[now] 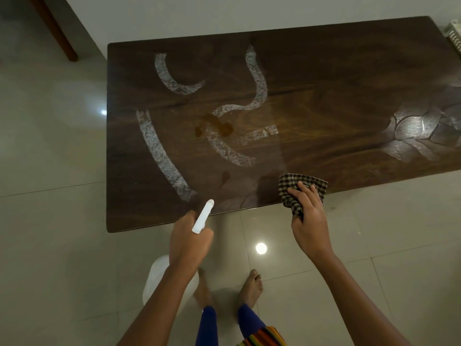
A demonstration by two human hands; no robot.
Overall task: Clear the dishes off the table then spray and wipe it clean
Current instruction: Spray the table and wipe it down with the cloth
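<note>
A pale tiled floor surrounds a dark wooden table that fills the upper half of the frame. The job appears to be at its spray-and-wipe stage.

At bottom centre, a person stands on bare feet just short of the table's near edge. The left hand grips a white spray bottle by the neck, fingers wrapped round it. The nozzle is aimed up-frame over the wood, seemingly ready for another burst, and the trigger finger is hidden. To its right, the right hand holds a checked cloth bunched on the near edge. Its fingers curl over the top and its thumb clamps a fold that hangs off the rim, so the cloth looks placed to start a stroke inward.

Beyond the hands, curved foam streaks cross the left and centre of the tabletop. One runs through a brown spill at mid-table, which likely needs the firmest pass.

Open floor lies along the near and left sides, leaving room to step sideways. A white rack sits just off the upper right corner, and a wooden leg stands at upper left, well apart.
</note>
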